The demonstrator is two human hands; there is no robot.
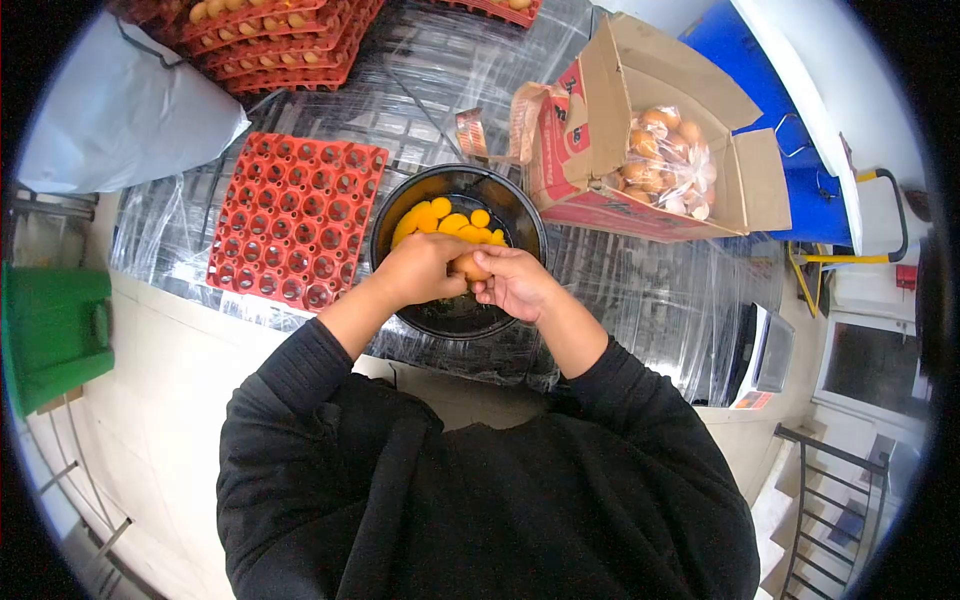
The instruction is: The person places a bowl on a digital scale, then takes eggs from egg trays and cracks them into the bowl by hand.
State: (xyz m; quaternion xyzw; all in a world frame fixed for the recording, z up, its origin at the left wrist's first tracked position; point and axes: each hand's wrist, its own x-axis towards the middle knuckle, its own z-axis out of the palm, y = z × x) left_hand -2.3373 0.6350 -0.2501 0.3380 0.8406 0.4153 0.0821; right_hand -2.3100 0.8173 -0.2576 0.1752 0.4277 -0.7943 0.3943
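Both my hands hold one brown egg (468,266) above a black bowl (381,222). My left hand (425,268) closes on the egg from the left, its fingers curled over it. From the other side my right hand (516,281) grips the same egg with thumb and fingers. Whether the shell is cracked I cannot tell. Several yellow egg yolks (453,222) lie in the far half of the bowl, partly hidden by my left hand. Left of the bowl is a red egg tray (297,215) with bare cups.
Right of the bowl stands an open cardboard box (565,150) holding eggshells (668,165) in clear plastic. Stacked red trays of eggs (290,45) rise at the far left. A scale-like device (768,350) sits by the right table edge. The table (640,300) is wrapped in plastic film.
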